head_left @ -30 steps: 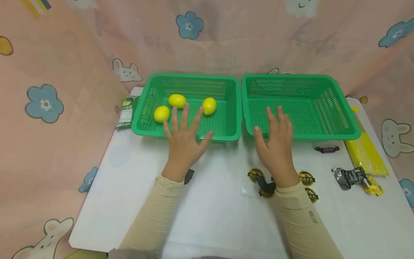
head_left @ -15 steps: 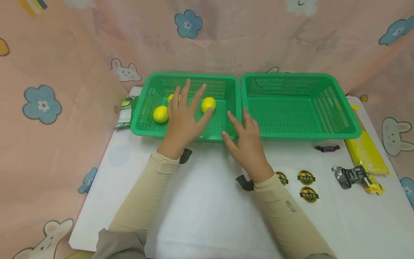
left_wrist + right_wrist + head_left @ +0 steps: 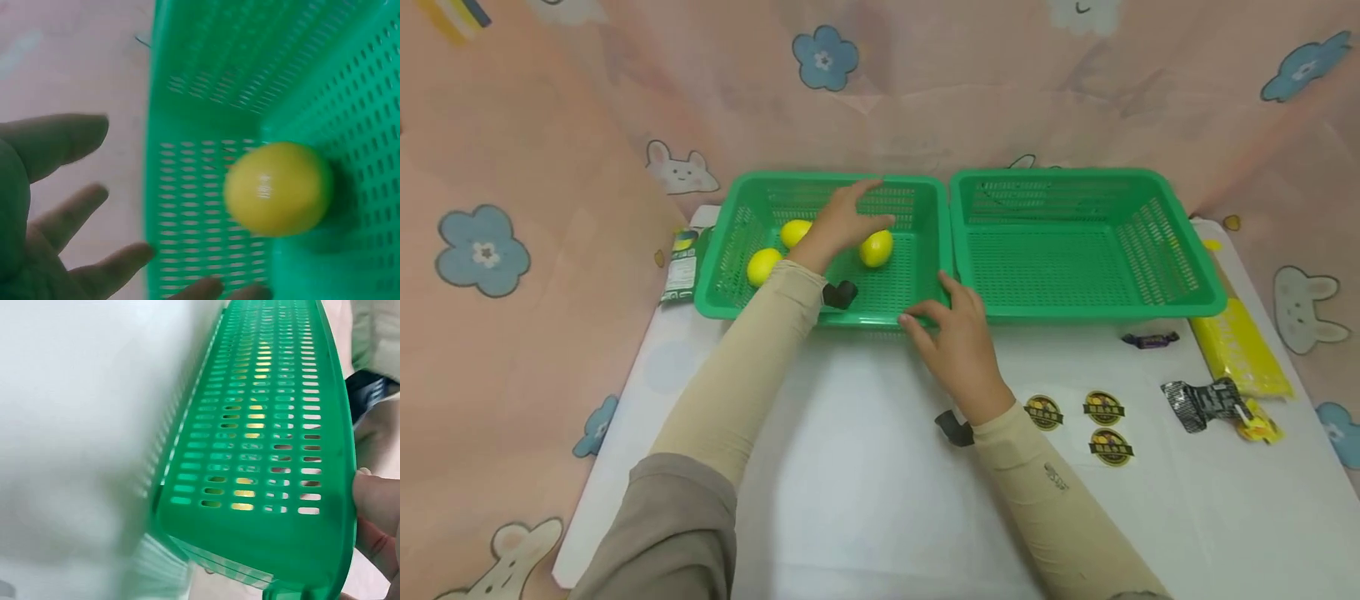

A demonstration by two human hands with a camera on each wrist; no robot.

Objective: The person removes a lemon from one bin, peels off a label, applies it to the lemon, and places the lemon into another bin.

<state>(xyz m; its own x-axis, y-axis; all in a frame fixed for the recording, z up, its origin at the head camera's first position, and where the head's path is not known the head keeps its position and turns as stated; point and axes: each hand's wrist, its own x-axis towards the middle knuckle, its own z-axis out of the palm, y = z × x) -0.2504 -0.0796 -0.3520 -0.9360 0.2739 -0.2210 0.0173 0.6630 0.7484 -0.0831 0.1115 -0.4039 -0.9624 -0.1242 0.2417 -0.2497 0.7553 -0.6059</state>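
Three yellow lemons lie in the left green basket [image 3: 917, 283]; the right-hand lemon [image 3: 876, 249] shows whole, as does the front-left lemon [image 3: 764, 267], while another lemon [image 3: 793, 232] is partly covered by my left hand. That left hand [image 3: 844, 221] reaches over the basket to its far rim, thumb and fingers spread. In the left wrist view these fingers are apart, near the rim, above one lemon [image 3: 279, 189]. My right hand [image 3: 958, 354] grips the rim at the basket's near right corner. The right wrist view shows its thumb [image 3: 377, 499] against the rim and fingers behind.
A second green basket [image 3: 1082, 312] stands close on the right. Round stickers [image 3: 1103, 408], a purple-wrapped candy [image 3: 1151, 340], a black packet [image 3: 1206, 403] and a yellow bag [image 3: 1243, 350] lie to the right. A green packet [image 3: 682, 271] is beside the left basket.
My left hand has moved forward over the lemons to the left basket's far rim. My right hand has moved left from the right basket and taken hold of the left basket's near right corner.
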